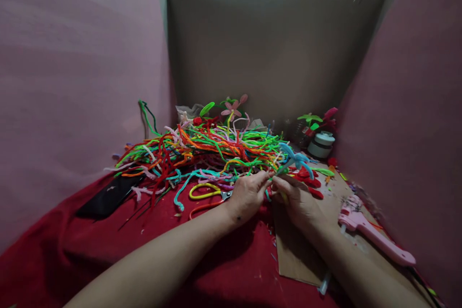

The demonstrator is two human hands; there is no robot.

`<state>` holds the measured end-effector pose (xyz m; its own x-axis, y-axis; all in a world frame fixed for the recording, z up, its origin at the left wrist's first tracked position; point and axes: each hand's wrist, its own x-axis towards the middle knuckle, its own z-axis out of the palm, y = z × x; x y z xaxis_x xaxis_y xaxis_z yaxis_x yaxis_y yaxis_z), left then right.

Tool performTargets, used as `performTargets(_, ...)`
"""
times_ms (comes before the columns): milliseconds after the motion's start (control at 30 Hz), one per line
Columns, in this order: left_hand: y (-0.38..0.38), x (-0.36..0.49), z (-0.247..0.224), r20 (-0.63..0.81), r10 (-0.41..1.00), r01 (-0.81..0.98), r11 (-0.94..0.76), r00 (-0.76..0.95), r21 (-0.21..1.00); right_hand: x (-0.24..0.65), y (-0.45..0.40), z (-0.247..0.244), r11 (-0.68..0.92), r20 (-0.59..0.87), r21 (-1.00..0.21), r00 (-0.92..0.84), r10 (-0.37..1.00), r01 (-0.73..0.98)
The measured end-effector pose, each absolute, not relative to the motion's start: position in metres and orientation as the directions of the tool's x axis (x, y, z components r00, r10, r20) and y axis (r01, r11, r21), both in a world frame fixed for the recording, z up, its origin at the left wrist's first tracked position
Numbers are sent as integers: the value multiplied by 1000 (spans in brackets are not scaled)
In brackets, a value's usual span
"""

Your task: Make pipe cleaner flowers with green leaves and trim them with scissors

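Observation:
A light-blue pipe cleaner flower (296, 159) points up and right above my hands. My left hand (249, 195) is closed in a pinch at the base of its stem. Close beside it, my right hand (298, 199) pinches the same stem, its fingers bent and partly hidden. The fingertips of both hands nearly touch. Just beyond them lies a big tangled heap of pipe cleaners (212, 147) in many colours. Scissors (205, 191) with yellow and orange handles lie left of my left hand, their blades hidden behind it.
A pink glue gun (378, 240) lies at the right on a cardboard sheet (298, 260). A black phone (106, 197) rests on the red cloth (155, 255) at left. At the back right stands a white-lidded jar (321, 145). Finished-looking pink flower (231, 108) rises behind the heap.

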<state>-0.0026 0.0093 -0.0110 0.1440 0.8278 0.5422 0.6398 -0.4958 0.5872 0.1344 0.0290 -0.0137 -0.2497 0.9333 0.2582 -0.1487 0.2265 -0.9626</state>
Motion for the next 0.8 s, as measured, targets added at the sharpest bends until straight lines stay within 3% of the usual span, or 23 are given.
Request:
performTargets(233,7,-1,-5,462,883,452,-445,79,773,139,32,-15,33,154,-940,-335,930,-339)
performTargets(400,10,-2,-5,388,919,330,-389,72,860,142,37,-27,17,129,-939,-306,943,-345)
performTargets(600,12,1,-3,237,967,43,-242,91,969,141,37,-23,8,148,-933,-363,920,-360)
performTargets(800,8,4,2,79,987,-157,-58,137,986,135,37,-20,-7,148,-925,-376,915,-380)
